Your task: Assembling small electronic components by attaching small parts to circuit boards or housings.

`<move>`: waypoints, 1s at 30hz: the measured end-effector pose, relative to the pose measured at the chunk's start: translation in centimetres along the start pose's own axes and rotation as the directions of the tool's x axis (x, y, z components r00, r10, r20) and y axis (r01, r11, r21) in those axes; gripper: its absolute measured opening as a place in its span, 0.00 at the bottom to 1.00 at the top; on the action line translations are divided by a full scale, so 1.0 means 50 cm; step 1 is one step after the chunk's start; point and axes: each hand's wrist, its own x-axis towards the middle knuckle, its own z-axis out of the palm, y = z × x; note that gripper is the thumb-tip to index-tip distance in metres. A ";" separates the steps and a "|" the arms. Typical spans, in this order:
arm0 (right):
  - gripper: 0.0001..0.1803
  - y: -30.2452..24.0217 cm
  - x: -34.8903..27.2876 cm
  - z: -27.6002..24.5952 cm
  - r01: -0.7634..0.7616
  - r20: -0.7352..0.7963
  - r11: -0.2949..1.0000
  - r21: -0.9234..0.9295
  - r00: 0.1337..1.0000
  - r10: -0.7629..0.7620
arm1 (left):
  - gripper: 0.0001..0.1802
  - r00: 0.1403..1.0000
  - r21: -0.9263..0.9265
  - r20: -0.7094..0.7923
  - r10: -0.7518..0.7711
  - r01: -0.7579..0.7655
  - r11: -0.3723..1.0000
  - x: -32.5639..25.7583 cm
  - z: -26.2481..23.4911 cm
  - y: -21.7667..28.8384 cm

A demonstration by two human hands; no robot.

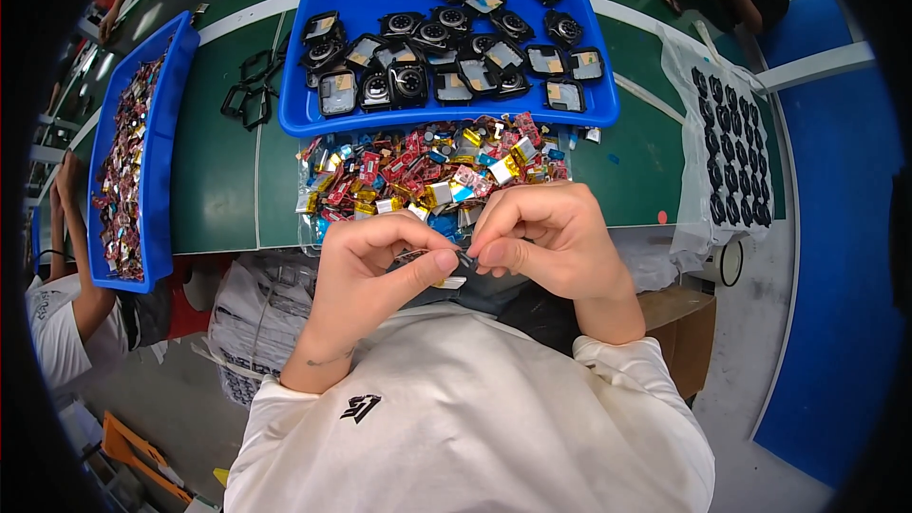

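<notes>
My left hand (385,271) pinches a small electronic part, thumb against forefinger. A silver and yellow piece (449,282) shows just below that thumb. My right hand (541,242) meets it from the other side, its thumb and forefinger closed on a small dark end (466,259) of the part. Fingertips hide most of the part, so its exact kind is unclear. Right beyond my hands lies a heap of small red circuit boards with silver and yellow pieces (394,171), on clear plastic at the table's near edge.
A blue tray (299,95) of black smartwatch cases stands behind the heap. Black frames (249,90) lie left of it. Farther left is another blue tray (176,133) full of small parts. Rows of black pieces (731,147) sit on white plastic at right. Other people work nearby.
</notes>
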 end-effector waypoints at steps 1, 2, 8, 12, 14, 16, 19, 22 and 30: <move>0.04 0.000 0.000 -0.001 -0.001 0.020 1.000 -0.012 1.000 0.001 | 0.03 1.000 0.000 0.001 0.000 0.000 1.000 0.000 0.001 0.000; 0.04 0.000 -0.001 0.001 -0.001 0.020 1.000 -0.012 1.000 0.001 | 0.02 0.999 -0.042 0.005 -0.033 0.033 0.999 0.000 0.002 0.000; 0.03 0.003 0.003 0.002 0.082 -0.156 0.986 -0.145 0.982 -0.105 | 0.02 0.999 -0.176 0.037 0.000 0.006 0.984 -0.003 -0.007 -0.008; 0.06 -0.012 0.009 -0.030 0.114 -0.294 0.766 -0.633 0.879 -0.374 | 0.02 0.998 -0.163 -0.019 0.054 -0.056 0.985 -0.002 -0.017 -0.006; 0.08 -0.008 0.015 -0.057 0.162 -0.150 0.453 -0.876 0.804 -0.576 | 0.02 0.998 -0.160 -0.038 0.056 -0.061 0.985 -0.002 -0.014 -0.003; 0.08 -0.002 0.013 -0.074 0.090 -0.195 0.451 -0.888 0.815 -0.546 | 0.02 0.997 -0.157 -0.043 0.061 -0.067 0.985 -0.005 -0.015 -0.005; 0.13 -0.031 0.024 -0.091 -0.068 -0.280 0.424 -0.903 0.841 -0.463 | 0.02 0.998 -0.104 -0.029 0.061 -0.063 0.993 -0.003 -0.018 -0.003; 0.16 -0.048 0.036 -0.136 -0.103 -0.264 0.361 -0.927 0.862 -0.432 | 0.02 0.996 -0.097 -0.017 0.083 -0.084 0.992 -0.003 -0.019 -0.001; 0.15 -0.059 0.100 -0.210 0.094 0.092 0.000 -0.996 0.975 -0.204 | 0.02 0.991 -0.073 -0.011 0.133 -0.133 0.988 -0.005 -0.014 0.004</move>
